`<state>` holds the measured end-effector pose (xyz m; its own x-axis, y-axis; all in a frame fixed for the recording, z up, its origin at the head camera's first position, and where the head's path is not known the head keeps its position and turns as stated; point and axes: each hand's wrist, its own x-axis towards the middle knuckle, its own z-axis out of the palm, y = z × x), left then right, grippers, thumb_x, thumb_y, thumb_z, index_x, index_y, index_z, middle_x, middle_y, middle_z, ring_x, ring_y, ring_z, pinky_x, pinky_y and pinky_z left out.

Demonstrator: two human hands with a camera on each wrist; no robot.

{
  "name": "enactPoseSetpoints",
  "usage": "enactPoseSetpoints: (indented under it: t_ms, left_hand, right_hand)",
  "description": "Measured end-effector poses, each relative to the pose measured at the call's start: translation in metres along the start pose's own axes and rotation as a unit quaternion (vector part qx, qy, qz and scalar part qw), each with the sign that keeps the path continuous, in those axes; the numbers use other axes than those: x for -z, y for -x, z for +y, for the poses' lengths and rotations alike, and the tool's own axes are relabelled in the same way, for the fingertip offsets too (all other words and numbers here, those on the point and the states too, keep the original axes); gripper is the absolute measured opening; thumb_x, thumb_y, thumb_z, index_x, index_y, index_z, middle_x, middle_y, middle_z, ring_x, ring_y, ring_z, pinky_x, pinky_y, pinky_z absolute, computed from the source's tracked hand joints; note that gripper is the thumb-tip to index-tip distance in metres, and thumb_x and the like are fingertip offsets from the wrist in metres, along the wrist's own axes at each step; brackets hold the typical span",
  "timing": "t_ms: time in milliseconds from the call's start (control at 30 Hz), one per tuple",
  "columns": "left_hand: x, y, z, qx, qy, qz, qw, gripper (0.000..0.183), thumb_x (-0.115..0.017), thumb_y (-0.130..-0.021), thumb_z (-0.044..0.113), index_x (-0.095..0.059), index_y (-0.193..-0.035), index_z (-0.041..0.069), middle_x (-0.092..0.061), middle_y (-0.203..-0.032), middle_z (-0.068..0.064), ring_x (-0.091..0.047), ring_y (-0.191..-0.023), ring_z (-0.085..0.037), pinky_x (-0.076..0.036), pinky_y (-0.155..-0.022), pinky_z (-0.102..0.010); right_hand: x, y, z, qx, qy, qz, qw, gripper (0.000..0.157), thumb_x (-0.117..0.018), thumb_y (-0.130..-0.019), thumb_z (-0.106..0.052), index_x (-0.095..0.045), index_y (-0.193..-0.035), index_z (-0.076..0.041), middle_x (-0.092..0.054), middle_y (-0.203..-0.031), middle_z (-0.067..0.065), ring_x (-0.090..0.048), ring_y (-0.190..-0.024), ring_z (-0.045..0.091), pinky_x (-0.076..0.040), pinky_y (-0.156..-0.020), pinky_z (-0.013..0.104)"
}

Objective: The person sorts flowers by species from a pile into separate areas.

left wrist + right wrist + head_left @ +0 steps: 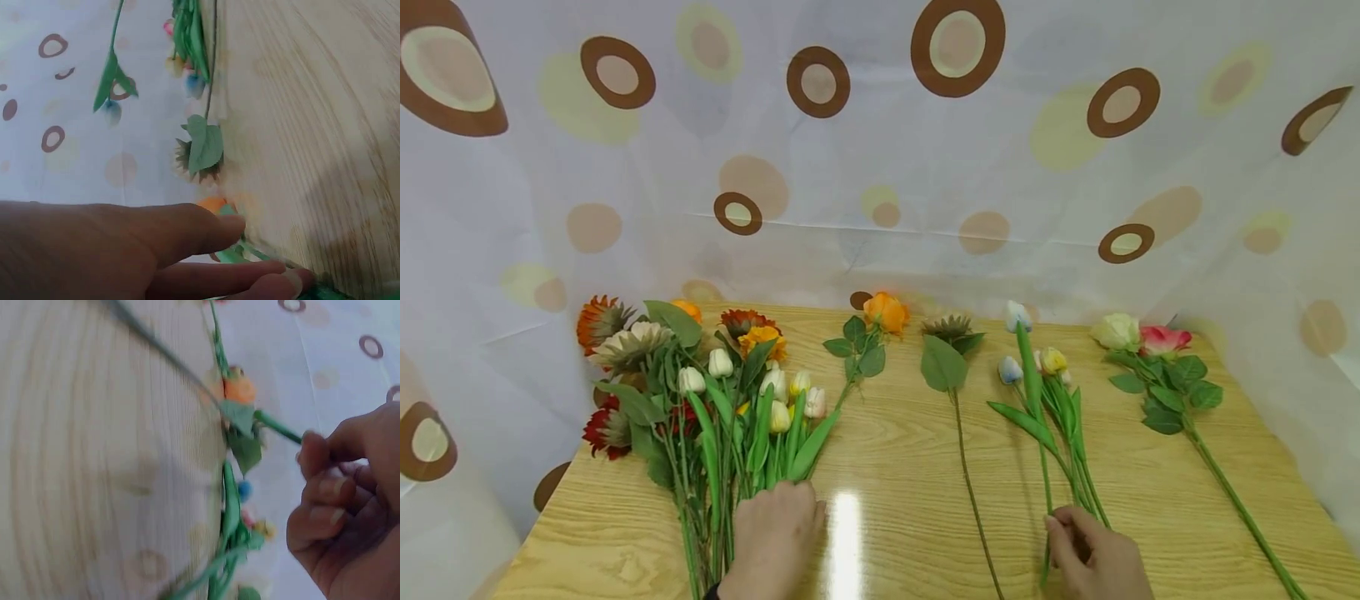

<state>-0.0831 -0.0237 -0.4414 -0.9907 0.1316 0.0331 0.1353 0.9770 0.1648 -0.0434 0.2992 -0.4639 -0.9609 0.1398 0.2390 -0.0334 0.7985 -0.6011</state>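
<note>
The right hand (1097,550) pinches one stem between thumb and fingers, holding a single pale blue-and-white tulip (1032,375) above the tabletop (887,433). The left hand (775,533) is at the stems of one large mixed bunch (707,425), with at least six tulip heads showing; whether it grips any cannot be told. Just beside the held tulip lies one small tulip cluster (1066,412). Between the hands lies one face-down flower (943,362); beyond, one orange rose (886,312). Far right: two roses (1163,340), one white, one pink.
</note>
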Motion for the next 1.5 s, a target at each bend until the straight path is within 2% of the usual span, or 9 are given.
enactPoseSetpoints:
  t_ms: [100,367,600,700,867,967,1133,1300,1500]
  left_hand:
    - [-0.001,0.000,-0.001,0.002,-0.010,-0.002,0.9999,0.060,-0.070,-0.088,0.007,-0.019,-0.058,0.021,-0.012,-0.058,0.007,-0.012,-0.051,-0.010,-0.011,-0.047,-0.025]
    - [-0.003,-0.004,-0.001,0.014,-0.031,0.009,0.9994,0.042,-0.070,-0.084,0.000,-0.043,-0.055,0.013,-0.039,-0.051,-0.001,-0.032,-0.044,-0.010,-0.021,-0.044,-0.026]
    - [-0.006,-0.015,0.003,0.031,-0.067,-0.072,0.9947,0.028,-0.070,-0.086,0.002,-0.051,-0.069,0.011,-0.039,-0.053,0.001,-0.035,-0.047,-0.011,-0.024,-0.048,-0.027]
    - [-0.011,-0.014,0.004,0.023,-0.068,-0.062,0.9955,0.022,-0.073,-0.086,0.007,-0.054,-0.075,0.008,-0.040,-0.054,0.001,-0.038,-0.046,-0.010,-0.024,-0.046,-0.026]
    - [-0.018,-0.011,0.000,-0.015,-0.026,-0.036,0.9989,0.039,-0.078,-0.084,0.020,-0.047,-0.061,0.014,-0.040,-0.050,0.003,-0.038,-0.043,-0.009,-0.021,-0.044,-0.025]
    - [-0.017,-0.011,-0.004,-0.038,0.035,-0.071,0.9961,0.040,-0.077,-0.085,0.021,-0.047,-0.059,0.017,-0.038,-0.049,0.004,-0.037,-0.041,-0.009,-0.021,-0.043,-0.024]
    - [-0.015,-0.010,-0.007,-0.051,0.162,-0.130,0.9768,0.031,-0.075,-0.088,0.022,-0.055,-0.065,0.018,-0.042,-0.053,0.007,-0.039,-0.043,-0.007,-0.026,-0.043,-0.023]
    - [-0.013,-0.010,-0.007,-0.063,0.228,-0.136,0.9620,0.023,-0.072,-0.091,0.027,-0.061,-0.073,0.020,-0.051,-0.057,0.011,-0.044,-0.047,-0.004,-0.032,-0.043,-0.022]
    - [-0.002,-0.010,-0.003,-0.057,0.289,-0.148,0.9442,0.018,-0.071,-0.091,0.033,-0.064,-0.082,0.020,-0.055,-0.063,0.013,-0.046,-0.051,-0.003,-0.035,-0.048,-0.022]
  right_hand:
    - [0.009,-0.008,0.017,-0.002,0.072,0.007,0.997,0.011,-0.065,-0.093,-0.006,-0.068,-0.083,-0.005,-0.048,-0.054,-0.010,-0.037,-0.044,-0.002,-0.034,-0.044,0.021]
    - [0.018,-0.023,0.040,-0.111,0.135,-0.143,0.974,0.022,-0.054,-0.098,-0.016,-0.065,-0.088,0.000,-0.055,-0.059,-0.002,-0.047,-0.049,0.013,-0.038,-0.048,0.028]
    - [0.016,-0.025,0.045,-0.123,0.153,-0.158,0.968,0.023,-0.050,-0.096,-0.019,-0.059,-0.078,-0.009,-0.047,-0.052,-0.003,-0.042,-0.044,0.014,-0.034,-0.044,0.029]
    - [0.015,-0.027,0.046,-0.130,0.161,-0.177,0.962,0.026,-0.050,-0.097,-0.021,-0.053,-0.072,-0.013,-0.039,-0.051,-0.002,-0.038,-0.044,0.014,-0.031,-0.045,0.029]
    - [0.015,-0.028,0.054,-0.148,0.163,-0.209,0.953,0.032,-0.054,-0.098,-0.026,-0.049,-0.069,-0.014,-0.037,-0.053,-0.001,-0.038,-0.047,0.015,-0.031,-0.046,0.029]
    - [0.015,-0.028,0.058,-0.153,0.159,-0.211,0.952,0.030,-0.055,-0.098,-0.027,-0.053,-0.070,-0.014,-0.039,-0.053,-0.001,-0.040,-0.047,0.015,-0.032,-0.046,0.030]
    - [0.018,-0.027,0.059,-0.150,0.151,-0.213,0.954,0.027,-0.056,-0.098,-0.027,-0.059,-0.076,-0.012,-0.046,-0.054,-0.002,-0.043,-0.047,0.015,-0.035,-0.046,0.029]
    - [0.025,-0.028,0.056,-0.152,0.143,-0.204,0.957,0.029,-0.054,-0.101,-0.031,-0.063,-0.084,-0.008,-0.055,-0.060,-0.003,-0.049,-0.050,0.015,-0.040,-0.048,0.030]
    - [0.028,-0.020,0.037,-0.110,0.119,-0.139,0.977,0.033,-0.051,-0.104,-0.031,-0.065,-0.086,-0.007,-0.052,-0.058,-0.004,-0.043,-0.047,0.010,-0.036,-0.047,0.025]
